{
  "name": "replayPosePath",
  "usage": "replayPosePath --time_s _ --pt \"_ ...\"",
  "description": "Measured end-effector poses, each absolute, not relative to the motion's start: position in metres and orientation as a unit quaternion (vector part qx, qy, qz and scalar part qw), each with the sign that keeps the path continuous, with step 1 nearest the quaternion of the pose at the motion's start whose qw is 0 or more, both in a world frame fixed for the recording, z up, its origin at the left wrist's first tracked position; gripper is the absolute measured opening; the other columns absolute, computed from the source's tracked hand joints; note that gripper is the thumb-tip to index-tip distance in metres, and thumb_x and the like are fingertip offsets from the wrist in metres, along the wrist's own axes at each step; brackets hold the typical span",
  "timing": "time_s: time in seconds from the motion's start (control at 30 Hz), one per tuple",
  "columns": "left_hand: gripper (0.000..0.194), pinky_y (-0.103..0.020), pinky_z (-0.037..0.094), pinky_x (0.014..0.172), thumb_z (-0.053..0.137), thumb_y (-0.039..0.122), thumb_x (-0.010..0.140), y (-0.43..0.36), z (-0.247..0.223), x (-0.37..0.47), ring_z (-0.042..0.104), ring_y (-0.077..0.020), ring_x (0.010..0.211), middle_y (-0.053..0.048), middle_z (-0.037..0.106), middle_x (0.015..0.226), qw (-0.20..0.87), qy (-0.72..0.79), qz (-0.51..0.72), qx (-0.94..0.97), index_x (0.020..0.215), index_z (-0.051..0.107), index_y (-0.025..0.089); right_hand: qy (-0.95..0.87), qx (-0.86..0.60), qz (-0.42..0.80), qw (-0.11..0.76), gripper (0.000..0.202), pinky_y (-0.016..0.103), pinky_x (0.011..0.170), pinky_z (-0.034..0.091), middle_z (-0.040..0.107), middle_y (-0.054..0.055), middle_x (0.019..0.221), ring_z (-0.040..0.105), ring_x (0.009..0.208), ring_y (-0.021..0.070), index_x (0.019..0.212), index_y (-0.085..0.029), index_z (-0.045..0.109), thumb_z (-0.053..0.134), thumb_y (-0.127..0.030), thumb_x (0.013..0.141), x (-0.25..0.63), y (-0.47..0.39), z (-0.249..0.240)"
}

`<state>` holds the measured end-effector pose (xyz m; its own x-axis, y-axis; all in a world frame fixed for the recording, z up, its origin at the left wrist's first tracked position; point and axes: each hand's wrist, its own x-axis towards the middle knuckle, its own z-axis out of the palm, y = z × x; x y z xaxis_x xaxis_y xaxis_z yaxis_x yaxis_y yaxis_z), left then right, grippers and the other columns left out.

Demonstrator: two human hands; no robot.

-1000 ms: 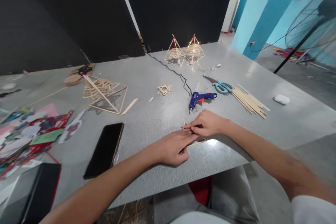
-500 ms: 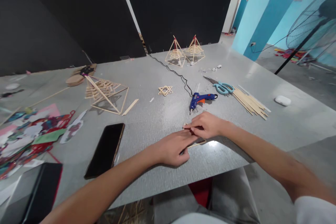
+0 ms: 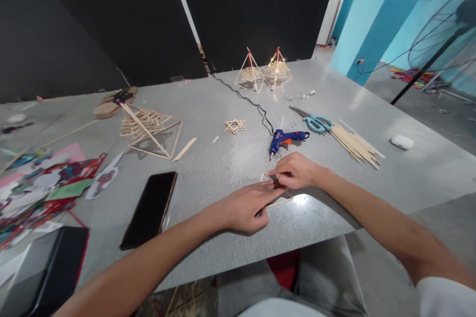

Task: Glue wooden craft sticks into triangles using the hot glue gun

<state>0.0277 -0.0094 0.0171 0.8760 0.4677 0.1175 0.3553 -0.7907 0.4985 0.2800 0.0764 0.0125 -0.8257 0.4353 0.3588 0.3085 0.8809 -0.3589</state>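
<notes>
A small triangle of thin wooden sticks (image 3: 279,202) lies flat on the grey table near its front edge, partly hidden under my hands. My left hand (image 3: 247,208) rests across its left side, fingers stretched out flat over the sticks and thumb bent underneath. From the right, my right hand (image 3: 295,171) bears on the triangle's upper side, its fingers bent together around a stick; the fingertips are partly covered. Just beyond my right hand sits a blue glue gun (image 3: 278,142), its nozzle pointing toward me. Farther back lies a six-pointed stick star (image 3: 235,126).
Scissors (image 3: 316,122) and loose wooden sticks (image 3: 355,143) lie at right, near a white case (image 3: 402,141). Left are a phone (image 3: 149,210), a stick pyramid (image 3: 150,131) and scraps (image 3: 63,178). Two more pyramids (image 3: 249,75) stand behind the glue gun's cord (image 3: 245,98).
My right hand has shifted slightly up and right, uncovering the triangle's top corner. My left hand stays almost still. Small lights now glow on the far right pyramid.
</notes>
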Motion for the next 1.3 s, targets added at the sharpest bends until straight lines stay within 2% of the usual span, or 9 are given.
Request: replayPosePath --time_s 0.27,0.47,0.6,0.77,0.97,1.07,1.2,1.3 --pt "0.083 -0.058 0.039 0.134 0.052 0.016 0.092 -0.008 0.018 0.029 0.049 -0.0354 0.160 -0.021 0.050 0.171 0.248 0.201 0.120 0.940 0.172 0.030 0.016 -0.946 -0.185 0.139 0.229 0.038 0.029 0.061 0.037 0.075 0.003 0.068 0.063 0.061 0.0166 0.103 -0.021 0.089 0.052 -0.021 0.093 0.279 0.077 0.012" --pt "0.079 -0.058 0.042 0.133 0.051 0.015 0.091 -0.008 0.017 0.028 0.052 -0.0342 0.158 -0.022 0.055 0.167 0.238 0.204 0.125 0.941 0.169 0.035 0.016 -0.943 -0.189 0.139 0.237 0.039 0.029 0.061 0.036 0.075 0.003 0.069 0.062 0.061 0.0161 0.105 -0.020 0.089 0.051 -0.023 0.095 0.279 0.076 0.012" --pt "0.074 -0.057 0.043 0.132 0.050 0.016 0.091 -0.008 0.017 0.028 0.053 -0.0345 0.157 -0.024 0.056 0.165 0.234 0.204 0.126 0.942 0.165 0.040 0.012 -0.941 -0.189 0.141 0.242 0.039 0.029 0.060 0.035 0.074 0.002 0.067 0.060 0.059 0.0159 0.105 -0.019 0.089 0.052 -0.024 0.095 0.280 0.076 0.013" --pt "0.072 -0.057 0.041 0.134 0.050 0.017 0.092 -0.008 0.019 0.028 0.050 -0.0355 0.159 -0.025 0.054 0.166 0.241 0.208 0.114 0.941 0.163 0.043 0.010 -0.939 -0.186 0.148 0.247 0.037 0.029 0.060 0.035 0.073 0.002 0.066 0.058 0.058 0.0160 0.103 -0.020 0.089 0.054 -0.024 0.093 0.280 0.076 0.015" --pt "0.076 -0.060 0.043 0.131 0.052 0.015 0.091 -0.008 0.020 0.027 0.050 -0.0369 0.159 -0.022 0.053 0.167 0.250 0.215 0.103 0.938 0.166 0.040 0.017 -0.935 -0.184 0.169 0.252 0.038 0.027 0.062 0.040 0.073 0.002 0.070 0.060 0.062 0.0155 0.111 -0.019 0.088 0.054 -0.024 0.095 0.279 0.075 0.015" --pt "0.075 -0.061 0.044 0.129 0.052 0.014 0.091 -0.008 0.021 0.027 0.055 -0.0373 0.153 -0.022 0.057 0.163 0.250 0.212 0.108 0.939 0.165 0.042 0.018 -0.934 -0.178 0.181 0.253 0.040 0.027 0.067 0.044 0.075 0.002 0.077 0.064 0.069 0.0154 0.117 -0.019 0.086 0.052 -0.023 0.096 0.277 0.072 0.017" --pt "0.066 -0.058 0.052 0.121 0.052 0.014 0.090 -0.009 0.024 0.029 0.065 -0.0365 0.137 -0.020 0.068 0.145 0.252 0.216 0.108 0.937 0.156 0.051 0.018 -0.934 -0.175 0.188 0.249 0.045 0.027 0.070 0.046 0.076 0.003 0.084 0.065 0.074 0.0167 0.125 -0.019 0.083 0.052 -0.019 0.092 0.274 0.066 0.021" --pt "0.066 -0.057 0.053 0.120 0.053 0.013 0.089 -0.009 0.027 0.030 0.066 -0.0358 0.134 -0.018 0.069 0.143 0.256 0.217 0.110 0.936 0.154 0.053 0.020 -0.936 -0.169 0.186 0.245 0.047 0.029 0.072 0.050 0.078 0.005 0.088 0.068 0.077 0.0181 0.126 -0.018 0.082 0.052 -0.016 0.089 0.272 0.063 0.022"
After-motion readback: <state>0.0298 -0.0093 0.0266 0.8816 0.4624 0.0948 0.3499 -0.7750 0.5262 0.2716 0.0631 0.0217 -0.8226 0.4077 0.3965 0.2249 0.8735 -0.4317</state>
